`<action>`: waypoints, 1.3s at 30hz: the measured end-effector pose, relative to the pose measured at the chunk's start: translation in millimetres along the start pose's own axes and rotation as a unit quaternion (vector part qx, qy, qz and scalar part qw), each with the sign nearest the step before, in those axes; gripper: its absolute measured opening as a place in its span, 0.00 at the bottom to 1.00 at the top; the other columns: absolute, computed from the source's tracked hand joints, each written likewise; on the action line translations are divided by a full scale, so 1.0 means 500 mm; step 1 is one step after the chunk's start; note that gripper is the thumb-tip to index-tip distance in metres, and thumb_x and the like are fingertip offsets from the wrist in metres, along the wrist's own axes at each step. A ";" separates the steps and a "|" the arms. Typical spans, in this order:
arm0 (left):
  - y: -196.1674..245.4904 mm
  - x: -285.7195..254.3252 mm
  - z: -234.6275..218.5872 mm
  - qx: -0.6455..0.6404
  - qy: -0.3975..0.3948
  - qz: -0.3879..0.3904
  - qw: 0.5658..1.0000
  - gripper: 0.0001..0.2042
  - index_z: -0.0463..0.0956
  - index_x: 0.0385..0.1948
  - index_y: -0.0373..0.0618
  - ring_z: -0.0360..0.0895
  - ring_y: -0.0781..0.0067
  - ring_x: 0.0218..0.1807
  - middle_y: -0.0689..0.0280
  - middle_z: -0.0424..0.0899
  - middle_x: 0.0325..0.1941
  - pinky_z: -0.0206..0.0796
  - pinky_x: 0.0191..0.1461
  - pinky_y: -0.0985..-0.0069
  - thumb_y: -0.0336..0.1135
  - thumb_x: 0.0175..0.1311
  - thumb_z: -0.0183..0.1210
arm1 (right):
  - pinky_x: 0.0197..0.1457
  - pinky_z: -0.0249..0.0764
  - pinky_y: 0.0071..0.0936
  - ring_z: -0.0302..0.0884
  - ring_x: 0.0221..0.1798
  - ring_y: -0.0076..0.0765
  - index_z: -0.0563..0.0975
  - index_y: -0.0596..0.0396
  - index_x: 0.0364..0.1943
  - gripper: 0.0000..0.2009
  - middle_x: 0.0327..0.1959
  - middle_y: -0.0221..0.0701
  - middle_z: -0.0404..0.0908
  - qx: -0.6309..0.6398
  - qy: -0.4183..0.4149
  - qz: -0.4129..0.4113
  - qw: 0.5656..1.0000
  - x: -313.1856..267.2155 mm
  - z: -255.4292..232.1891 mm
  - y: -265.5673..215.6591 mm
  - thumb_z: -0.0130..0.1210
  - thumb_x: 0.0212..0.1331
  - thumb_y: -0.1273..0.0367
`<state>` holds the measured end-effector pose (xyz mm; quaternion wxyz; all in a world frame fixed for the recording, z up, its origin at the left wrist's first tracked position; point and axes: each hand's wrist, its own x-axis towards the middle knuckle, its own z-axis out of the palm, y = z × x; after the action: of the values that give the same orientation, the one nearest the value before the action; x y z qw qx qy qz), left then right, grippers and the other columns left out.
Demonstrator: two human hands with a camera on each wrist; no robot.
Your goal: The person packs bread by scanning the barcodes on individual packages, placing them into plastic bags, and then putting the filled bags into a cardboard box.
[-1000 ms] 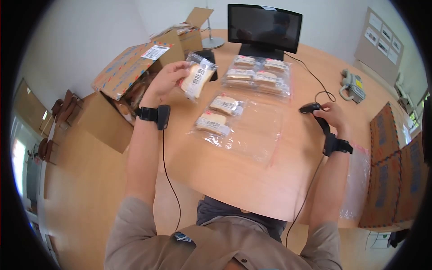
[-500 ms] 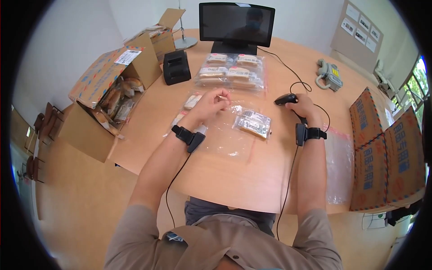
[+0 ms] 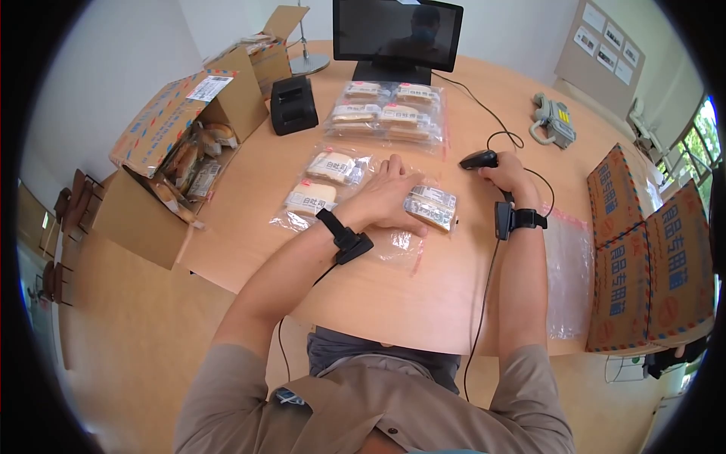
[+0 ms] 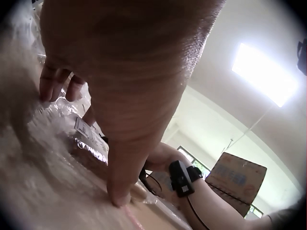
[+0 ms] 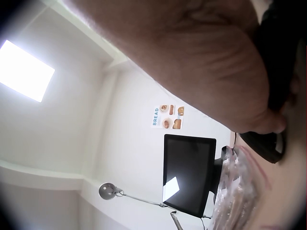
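My left hand [image 3: 389,198], fingers spread, rests over a large clear bag [image 3: 401,248] in the head view, against the left side of a bread pack [image 3: 431,206] lying barcode side up. The left wrist view shows the thumb of that hand [image 4: 124,91] touching down near the bag's pink strip [image 4: 132,218], with the pack's label [image 4: 84,128] beyond. Two bread packs [image 3: 330,167] lie to the hand's left, white labels up. My right hand [image 3: 508,172] grips a black handheld scanner [image 3: 479,160], whose head also shows in the right wrist view [image 5: 266,143].
A filled bag of bread packs [image 3: 387,113] lies before the monitor [image 3: 397,34]. Left are a black device [image 3: 293,106] and an open carton of bread [image 3: 178,125]. A telephone [image 3: 554,121], flat bags [image 3: 569,272] and cartons [image 3: 650,257] stand or lie right.
The bread pack left my left hand and lies on the clear bag, turned barcode up. That hand moved right from near the carton and spread over the bag. My right hand keeps hold of the scanner.
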<state>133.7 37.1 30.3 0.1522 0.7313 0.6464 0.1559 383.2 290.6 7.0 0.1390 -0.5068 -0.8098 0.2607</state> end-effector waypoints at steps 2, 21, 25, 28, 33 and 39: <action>-0.004 0.016 0.013 -0.007 0.024 -0.008 1.000 0.47 0.76 0.72 0.49 0.65 0.42 0.72 0.45 0.70 0.66 0.61 0.76 0.56 0.63 0.50 0.80 | 0.46 0.84 0.41 0.92 0.40 0.46 0.88 0.66 0.41 0.20 0.36 0.45 0.92 0.005 -0.006 0.010 1.000 -0.003 0.000 -0.002 0.73 0.52 0.61; 0.033 0.104 0.068 -0.087 -0.056 0.093 0.990 0.32 0.80 0.53 0.38 0.84 0.46 0.54 0.51 0.87 0.48 0.77 0.57 0.56 0.44 0.47 0.80 | 0.40 0.83 0.38 0.90 0.33 0.39 0.88 0.64 0.39 0.17 0.29 0.39 0.90 0.034 -0.020 0.012 0.999 0.009 0.012 0.012 0.72 0.55 0.62; 0.006 0.102 0.029 -0.240 -0.013 0.019 0.971 0.27 0.81 0.57 0.34 0.86 0.59 0.50 0.57 0.86 0.49 0.81 0.51 0.63 0.38 0.56 0.74 | 0.35 0.83 0.36 0.89 0.30 0.37 0.87 0.64 0.41 0.16 0.30 0.40 0.90 0.047 -0.031 0.010 0.998 0.003 0.006 0.007 0.71 0.57 0.63; -0.039 0.076 0.000 -0.383 0.079 -0.083 0.917 0.23 0.79 0.59 0.33 0.88 0.66 0.48 0.60 0.87 0.50 0.86 0.48 0.67 0.33 0.63 0.70 | 0.32 0.83 0.33 0.89 0.29 0.35 0.85 0.63 0.42 0.16 0.31 0.38 0.90 0.097 -0.036 0.026 0.994 -0.013 -0.002 -0.001 0.70 0.63 0.62; -0.099 0.020 0.001 -0.494 0.175 -0.184 0.832 0.25 0.69 0.66 0.32 0.92 0.63 0.50 0.53 0.85 0.56 0.91 0.43 0.74 0.23 0.69 0.66 | 0.29 0.83 0.31 0.87 0.27 0.33 0.83 0.62 0.44 0.15 0.31 0.35 0.88 0.216 -0.061 0.050 0.973 -0.067 -0.052 -0.067 0.67 0.70 0.61; -0.150 0.018 0.039 -0.565 0.285 -0.181 0.753 0.24 0.69 0.64 0.31 0.91 0.65 0.50 0.54 0.85 0.56 0.91 0.44 0.75 0.25 0.70 0.68 | 0.30 0.78 0.24 0.80 0.26 0.23 0.83 0.60 0.43 0.15 0.30 0.28 0.86 0.236 -0.138 -0.050 0.961 -0.123 -0.079 -0.169 0.67 0.71 0.60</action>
<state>75.8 54.7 -18.8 0.3721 0.3036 0.5740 0.6632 366.7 217.1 89.6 0.1540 -0.3776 -0.7609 0.5047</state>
